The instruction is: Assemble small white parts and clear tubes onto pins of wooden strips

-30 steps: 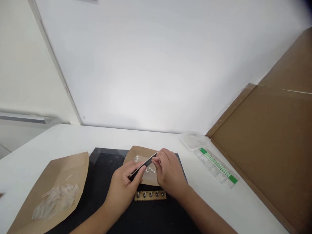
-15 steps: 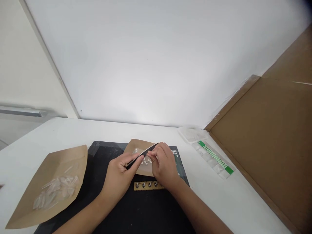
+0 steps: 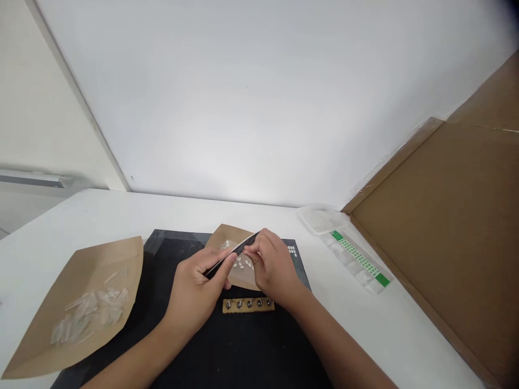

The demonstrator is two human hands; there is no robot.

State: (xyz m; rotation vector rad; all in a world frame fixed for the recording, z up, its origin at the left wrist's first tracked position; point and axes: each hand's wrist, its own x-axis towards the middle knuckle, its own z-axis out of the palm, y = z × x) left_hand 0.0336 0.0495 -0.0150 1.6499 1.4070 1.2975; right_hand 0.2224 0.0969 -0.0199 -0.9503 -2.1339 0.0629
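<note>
Both hands pinch a thin dark strip with a pale edge [image 3: 240, 248], tilted up to the right above a brown paper tray [image 3: 222, 231]. My left hand [image 3: 199, 281] is closed on its lower left end, thumb on the near face. My right hand [image 3: 273, 265] is closed at the upper right end, its fingertips pressed against the strip; whether they also hold something small I cannot make out. Small white oval pieces [image 3: 242, 264] lie in the tray underneath. Just nearer stands a tan holder [image 3: 248, 306] with several small metal parts in a row.
A large brown paper tray [image 3: 60, 302] with clear plastic pieces [image 3: 93, 313] lies at the left. Under the hands is a black mat [image 3: 243, 351] on the white table [image 3: 113, 213]. A clear plastic container [image 3: 322, 219] and a green-and-white strip [image 3: 359, 258] lie right, beside a cardboard panel [image 3: 446, 216].
The view has shifted slightly. Both hands keep hold of the strip, with the fingers moving a little. More of the tan holder's right end now shows below my right hand.
</note>
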